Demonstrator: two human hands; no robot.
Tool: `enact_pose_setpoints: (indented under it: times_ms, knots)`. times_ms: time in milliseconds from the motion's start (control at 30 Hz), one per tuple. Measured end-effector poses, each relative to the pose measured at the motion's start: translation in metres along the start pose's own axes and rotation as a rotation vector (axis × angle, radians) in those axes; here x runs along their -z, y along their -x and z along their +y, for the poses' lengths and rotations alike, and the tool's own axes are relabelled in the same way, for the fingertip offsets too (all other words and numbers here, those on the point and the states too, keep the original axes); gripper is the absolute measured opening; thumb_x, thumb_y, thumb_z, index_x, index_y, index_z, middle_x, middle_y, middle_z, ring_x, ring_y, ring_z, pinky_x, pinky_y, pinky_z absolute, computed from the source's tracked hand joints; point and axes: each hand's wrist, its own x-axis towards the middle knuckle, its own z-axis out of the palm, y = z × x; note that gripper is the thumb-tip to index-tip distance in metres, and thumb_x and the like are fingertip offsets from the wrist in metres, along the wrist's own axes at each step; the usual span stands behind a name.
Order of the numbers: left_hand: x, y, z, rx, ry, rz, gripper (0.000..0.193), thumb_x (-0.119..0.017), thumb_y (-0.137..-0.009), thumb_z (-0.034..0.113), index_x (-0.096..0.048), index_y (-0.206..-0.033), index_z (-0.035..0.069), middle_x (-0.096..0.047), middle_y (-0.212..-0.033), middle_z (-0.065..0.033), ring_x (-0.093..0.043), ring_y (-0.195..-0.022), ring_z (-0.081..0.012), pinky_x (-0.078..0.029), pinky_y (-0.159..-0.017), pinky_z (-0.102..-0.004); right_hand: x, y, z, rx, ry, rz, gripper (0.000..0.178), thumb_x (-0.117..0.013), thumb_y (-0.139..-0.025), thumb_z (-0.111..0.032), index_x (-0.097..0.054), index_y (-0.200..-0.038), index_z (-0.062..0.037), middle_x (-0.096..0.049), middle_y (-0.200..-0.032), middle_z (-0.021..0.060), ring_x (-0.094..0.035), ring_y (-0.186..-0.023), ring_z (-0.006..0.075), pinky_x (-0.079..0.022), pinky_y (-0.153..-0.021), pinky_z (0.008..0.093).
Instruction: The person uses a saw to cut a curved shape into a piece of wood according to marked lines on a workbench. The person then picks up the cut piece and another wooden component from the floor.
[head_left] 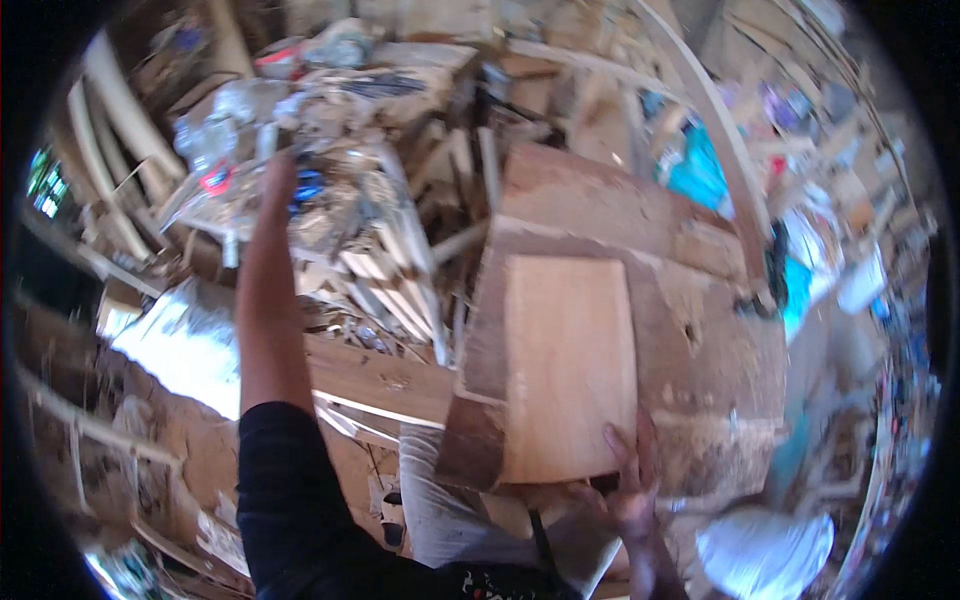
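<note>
A pale, rectangular wooden board [568,370] lies flat on a worn brown work surface [710,345] in front of me. My right hand [634,470] is at the board's near right corner, its fingers closed about the edge there. Far to the left stretches my left arm, with my left hand [283,168] over a littered bench [415,60]. Its fingers are hidden and blurred, so what it touches cannot be made out. Close to that hand are a small blue object [308,186] and a red ring-shaped item [216,180].
Pale wood strips [385,290] stack below the littered bench. A curved wooden bar [715,130] rises over the work surface's far right side. Plastic bags, including a turquoise one [700,170], heap at the right; a white sack [768,550] sits at the lower right.
</note>
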Motion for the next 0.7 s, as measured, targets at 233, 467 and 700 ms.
enact_pose_setpoints:
  times_ms: [233, 467, 700]
  knots:
    - [0.074, 0.243, 0.297, -0.603, 0.802, 0.193, 0.038, -0.071, -0.102, 0.021, -0.067, -0.137, 0.007, -0.068, -0.136, -0.0217, -0.066, -0.125, -0.0401, -0.054, -0.103, -0.0479, 0.014, -0.001, 0.004, -0.168, 0.175, -0.016, 0.08, -0.088, -0.081, -0.049, -0.06, -0.145, -0.009, -0.045, -0.157, 0.0307, -0.049, -0.141, 0.0525, -0.043, -0.116, 0.0629]
    - [0.189, 0.423, 0.416, -0.86, 1.079, -0.009, 0.05, -0.068, -0.102, 0.033, -0.062, -0.144, 0.006, -0.064, -0.138, -0.0232, -0.059, -0.13, -0.0405, -0.046, -0.112, -0.0487, 0.016, 0.011, 0.009, -0.147, 0.089, 0.093, 0.077, -0.084, -0.087, -0.041, -0.055, -0.151, -0.0084, -0.049, -0.156, 0.0229, -0.05, -0.141, 0.0446, -0.045, -0.116, 0.0556]
    - [0.183, 0.439, 0.436, -0.925, 0.789, 0.027, 0.051, -0.063, -0.102, 0.046, -0.063, -0.148, 0.024, -0.061, -0.146, -0.0216, -0.053, -0.139, -0.0397, -0.035, -0.122, -0.051, 0.029, 0.034, 0.007, -0.201, 0.086, 0.076, 0.079, -0.077, -0.093, -0.05, -0.048, -0.156, -0.0136, -0.052, -0.153, 0.021, -0.049, -0.143, 0.0412, -0.047, -0.114, 0.0538]
